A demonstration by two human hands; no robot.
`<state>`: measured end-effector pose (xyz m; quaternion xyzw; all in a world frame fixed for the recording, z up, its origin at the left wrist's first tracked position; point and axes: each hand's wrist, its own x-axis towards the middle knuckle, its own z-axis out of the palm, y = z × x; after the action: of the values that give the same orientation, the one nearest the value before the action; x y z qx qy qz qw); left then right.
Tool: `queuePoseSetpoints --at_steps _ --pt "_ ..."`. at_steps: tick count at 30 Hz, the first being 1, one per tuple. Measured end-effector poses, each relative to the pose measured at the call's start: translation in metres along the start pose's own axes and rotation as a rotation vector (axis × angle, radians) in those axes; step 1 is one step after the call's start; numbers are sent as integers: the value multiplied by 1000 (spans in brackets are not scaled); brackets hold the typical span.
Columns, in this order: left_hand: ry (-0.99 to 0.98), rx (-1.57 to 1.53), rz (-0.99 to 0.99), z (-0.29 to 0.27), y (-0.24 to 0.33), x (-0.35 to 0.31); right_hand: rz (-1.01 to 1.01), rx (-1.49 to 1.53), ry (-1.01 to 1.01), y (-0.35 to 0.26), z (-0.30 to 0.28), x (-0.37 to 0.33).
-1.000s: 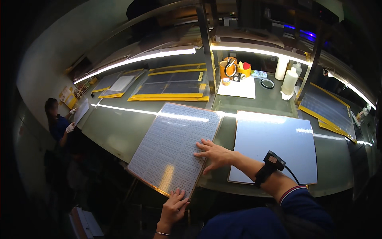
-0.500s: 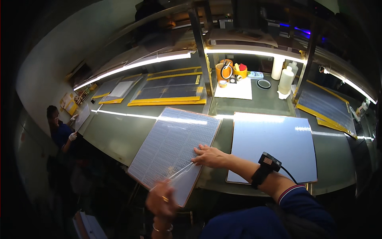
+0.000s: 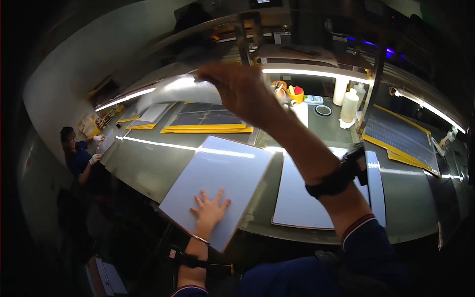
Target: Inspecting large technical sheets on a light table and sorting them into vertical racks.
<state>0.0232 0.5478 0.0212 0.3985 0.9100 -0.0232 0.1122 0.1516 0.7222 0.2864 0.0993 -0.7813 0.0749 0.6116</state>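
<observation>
We spread our left hand (image 3: 209, 212) on the pale panel (image 3: 220, 171) at seven o'clock; our right hand (image 3: 238, 91) pinches a transparent film (image 3: 182, 94) (blurred) between ten and eleven, which a careless swing could crease.

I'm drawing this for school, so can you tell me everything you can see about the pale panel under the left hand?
The pale panel is a flat, bluish-white rectangle with a thin copper-coloured edge. It looks smooth and shines brightly near its far end; I can't tell what it's made of. It lies slantwise on the grey-green table, its near corner seemingly poking past the edge. The left hand rests on it, fingers spread.
</observation>
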Motion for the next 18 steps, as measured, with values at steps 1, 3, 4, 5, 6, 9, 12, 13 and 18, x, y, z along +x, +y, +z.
queuePoseSetpoints --at_steps 1,3,4,5,6,9,12,13,18 --pt "-2 -18 -52 -3 1 6 -102 -47 17 -12 -21 11" --pt "5 -26 -93 -9 -1 17 -127 -159 -81 -43 -58 4" --pt "22 -34 -146 -8 -7 22 -161 -261 -175 -55 -72 -9" --pt "12 -35 -135 4 -22 30 -191 -352 -284 -68 -88 -25" --pt "178 -202 61 25 -45 41 -189 -384 -352 -81 -102 -44" --pt "30 -1372 295 20 1 2 84 -305 -428 -96 -141 -144" --pt "-631 -2227 206 -22 43 -84 330 -286 -420 -123 -170 -254" --pt "-842 -2193 119 -27 49 -98 395 -282 -453 -137 -174 -282" --pt "-734 -1488 37 5 71 -94 777 -146 -484 -194 -176 -325"
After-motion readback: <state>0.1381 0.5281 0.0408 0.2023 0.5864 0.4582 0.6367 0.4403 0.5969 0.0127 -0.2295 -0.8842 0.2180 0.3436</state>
